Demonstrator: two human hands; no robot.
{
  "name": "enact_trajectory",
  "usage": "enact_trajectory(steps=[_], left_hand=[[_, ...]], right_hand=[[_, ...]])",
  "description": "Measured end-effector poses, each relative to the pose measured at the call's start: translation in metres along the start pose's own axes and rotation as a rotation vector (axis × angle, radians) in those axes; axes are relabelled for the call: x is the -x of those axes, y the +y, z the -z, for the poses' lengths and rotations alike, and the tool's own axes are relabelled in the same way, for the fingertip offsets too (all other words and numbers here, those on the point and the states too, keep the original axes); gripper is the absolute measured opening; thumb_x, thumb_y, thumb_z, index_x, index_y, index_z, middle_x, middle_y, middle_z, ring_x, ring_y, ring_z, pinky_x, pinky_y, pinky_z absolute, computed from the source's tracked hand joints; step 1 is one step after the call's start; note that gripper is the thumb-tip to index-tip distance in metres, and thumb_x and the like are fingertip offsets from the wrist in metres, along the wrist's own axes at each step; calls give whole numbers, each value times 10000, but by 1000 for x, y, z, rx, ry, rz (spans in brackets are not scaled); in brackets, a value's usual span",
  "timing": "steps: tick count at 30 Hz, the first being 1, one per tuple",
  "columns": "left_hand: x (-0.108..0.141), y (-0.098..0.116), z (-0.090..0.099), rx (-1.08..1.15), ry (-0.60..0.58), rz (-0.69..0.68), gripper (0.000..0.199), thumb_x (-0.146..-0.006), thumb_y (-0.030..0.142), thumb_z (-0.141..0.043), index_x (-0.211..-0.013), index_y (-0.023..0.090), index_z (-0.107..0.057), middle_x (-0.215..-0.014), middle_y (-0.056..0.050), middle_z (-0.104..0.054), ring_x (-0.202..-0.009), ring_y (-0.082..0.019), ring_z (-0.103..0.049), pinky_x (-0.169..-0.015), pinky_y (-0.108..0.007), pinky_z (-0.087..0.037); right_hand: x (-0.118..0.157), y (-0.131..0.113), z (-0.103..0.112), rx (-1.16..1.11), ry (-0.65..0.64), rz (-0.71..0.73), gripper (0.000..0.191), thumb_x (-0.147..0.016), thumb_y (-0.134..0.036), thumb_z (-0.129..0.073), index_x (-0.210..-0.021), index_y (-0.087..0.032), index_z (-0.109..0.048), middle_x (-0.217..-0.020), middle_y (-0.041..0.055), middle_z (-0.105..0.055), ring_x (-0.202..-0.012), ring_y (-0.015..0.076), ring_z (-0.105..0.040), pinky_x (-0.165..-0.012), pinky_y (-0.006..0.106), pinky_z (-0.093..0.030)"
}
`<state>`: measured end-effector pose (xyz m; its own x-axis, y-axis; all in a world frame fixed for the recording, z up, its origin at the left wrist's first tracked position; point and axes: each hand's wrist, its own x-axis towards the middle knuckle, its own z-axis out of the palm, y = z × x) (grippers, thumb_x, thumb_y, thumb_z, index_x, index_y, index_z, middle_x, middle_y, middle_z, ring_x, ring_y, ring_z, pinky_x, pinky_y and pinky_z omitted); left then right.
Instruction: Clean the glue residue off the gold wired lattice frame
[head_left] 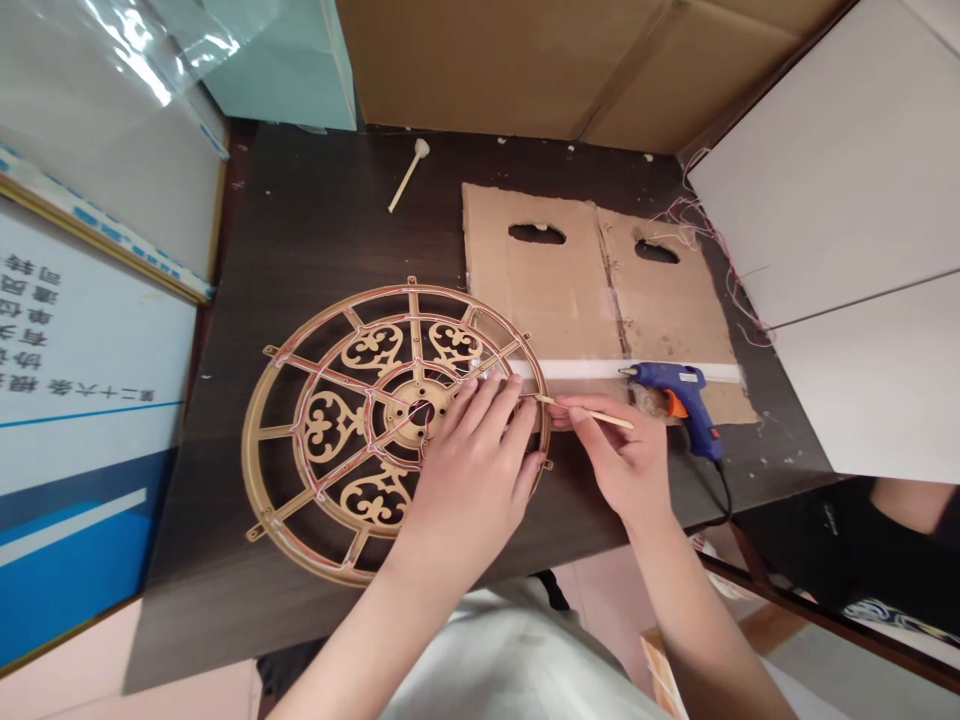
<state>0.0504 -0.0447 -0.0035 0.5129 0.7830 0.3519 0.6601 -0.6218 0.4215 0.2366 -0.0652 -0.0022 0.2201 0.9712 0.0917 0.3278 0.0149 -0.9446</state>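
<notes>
A round gold frame [255, 440] with spokes and scroll ornaments lies on the dark table, with thin red and white wires [321, 372] running along its rings and spokes. My left hand [476, 455] rests on the right part of the frame, its fingers stretched out over the spokes and hiding what is under them. Pinched in my right hand [626, 455] is a thin wooden stick [600, 413]. The stick's tip is at the frame's right rim, close to my left fingertips; whether it touches a wire I cannot tell.
Right of the frame, a blue glue gun [694, 405] lies on a cardboard sheet [540, 280] with two holes, its cord hanging toward the table edge. Loose wires [724, 250] trail by the white panel [840, 230]. A white-tipped stick [405, 180] lies at the back.
</notes>
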Motion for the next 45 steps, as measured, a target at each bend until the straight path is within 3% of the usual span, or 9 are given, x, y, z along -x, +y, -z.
enact_trajectory(steps=[15, 45], left_hand=[[2, 3, 1, -25, -4, 12, 397, -999, 239, -617, -1360, 80, -665, -1498, -147, -644, -1414, -351, -595, -1197, -566, -510], [2, 2, 2, -19, 6, 34, 411, -995, 242, -620, -1369, 75, -652, -1495, -141, -648, -1422, -341, -590, -1208, -542, -507]], right_hand=[[0, 2, 4, 35, -52, -3, 173, -991, -363, -701, -1012, -271, -845, -1012, 56, -844, -883, 247, -822, -827, 381, -705], [-2, 0, 8, 100, -120, 68, 181, -1014, -292, -660, -1049, -284, -837, -1052, 38, -841, -939, 232, -816, -869, 361, -675]])
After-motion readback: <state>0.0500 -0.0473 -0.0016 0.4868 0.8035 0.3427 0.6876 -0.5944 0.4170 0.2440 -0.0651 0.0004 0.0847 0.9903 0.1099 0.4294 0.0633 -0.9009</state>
